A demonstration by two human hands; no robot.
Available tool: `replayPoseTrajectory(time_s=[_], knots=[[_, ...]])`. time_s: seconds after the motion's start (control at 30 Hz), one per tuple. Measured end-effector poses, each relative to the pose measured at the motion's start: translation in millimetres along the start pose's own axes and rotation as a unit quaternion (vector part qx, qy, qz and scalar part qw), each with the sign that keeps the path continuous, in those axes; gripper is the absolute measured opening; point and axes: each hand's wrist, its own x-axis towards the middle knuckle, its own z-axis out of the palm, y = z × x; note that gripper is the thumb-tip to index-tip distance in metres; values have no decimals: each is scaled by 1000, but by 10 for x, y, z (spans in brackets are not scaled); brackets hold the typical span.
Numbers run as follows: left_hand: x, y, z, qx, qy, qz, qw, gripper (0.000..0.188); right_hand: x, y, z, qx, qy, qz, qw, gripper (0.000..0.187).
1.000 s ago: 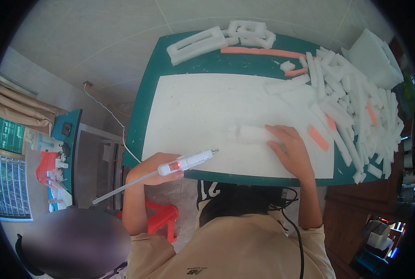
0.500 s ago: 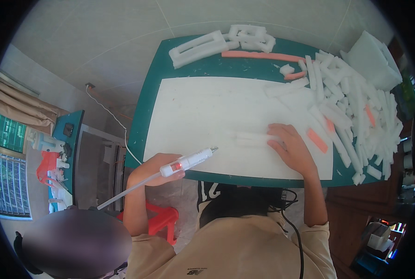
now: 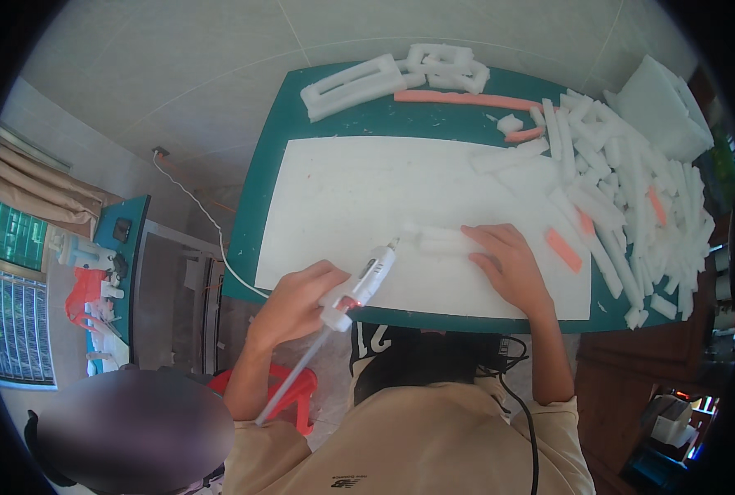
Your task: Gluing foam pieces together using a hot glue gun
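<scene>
My left hand (image 3: 297,304) is closed around a white hot glue gun (image 3: 371,279). A long translucent glue stick (image 3: 291,381) sticks out of its back end, toward my left arm. The gun's metal nozzle points away from me, just left of the end of a pair of short white foam strips (image 3: 440,240). These strips lie side by side on a white board (image 3: 342,190). The fingers of my right hand (image 3: 511,268) grip their right end and partly cover it.
Many white foam strips (image 3: 631,190) are heaped at the right, with a white foam block (image 3: 664,107) behind them. Foam frames (image 3: 355,87) and a long pink strip (image 3: 474,100) lie along the far edge. A person (image 3: 136,433) is at the lower left, near a red stool (image 3: 297,396).
My left hand has moved right and turned the glue gun, bringing its nozzle up close to the foam strips' left end. My right hand has shifted slightly left.
</scene>
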Motion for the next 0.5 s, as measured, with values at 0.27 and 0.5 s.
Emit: replayPoseTrajectory(time_s=[0.27,0.5], knots=[[193,159,248,201,49,34,978,46,-11,1,20,0,9,-5,1000,43],[245,191,428,309,90,51,945,39,-8,-4,31,7,12,2,1000,42]])
